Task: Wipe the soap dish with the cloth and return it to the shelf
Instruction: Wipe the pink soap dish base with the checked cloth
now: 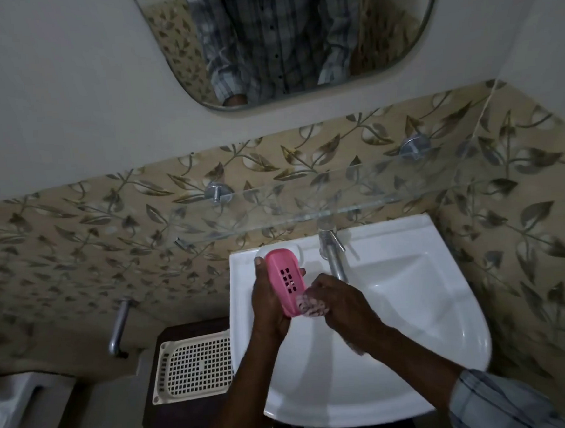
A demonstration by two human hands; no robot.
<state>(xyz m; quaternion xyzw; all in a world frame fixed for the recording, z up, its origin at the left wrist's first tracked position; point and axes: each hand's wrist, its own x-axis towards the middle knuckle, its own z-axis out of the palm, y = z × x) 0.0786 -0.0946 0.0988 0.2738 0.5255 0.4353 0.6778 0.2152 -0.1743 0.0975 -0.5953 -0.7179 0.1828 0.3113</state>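
Fingers (259,265) of the left hand (266,300) are closed around the pink dish (283,281), held over the basin (396,306); the right hand (337,301) is bunched on the cloth (311,306) at its lower end.

Dish looks like light, stiff plastic with drain holes, perhaps slippery if wet, so a grip on the long edges seems safest. Nothing is in it. Glass shelf (307,205) above the tap (335,253) is bare. Cloth is soft.

You stand in a home bathroom: a white ceramic washbasin (412,305) lies under your fingers (318,282), a chrome tap (335,253) just beyond them, then a clear glass shelf (307,205), leaf-patterned beige wall tiles (77,226) and a rounded wall mirror (395,25).
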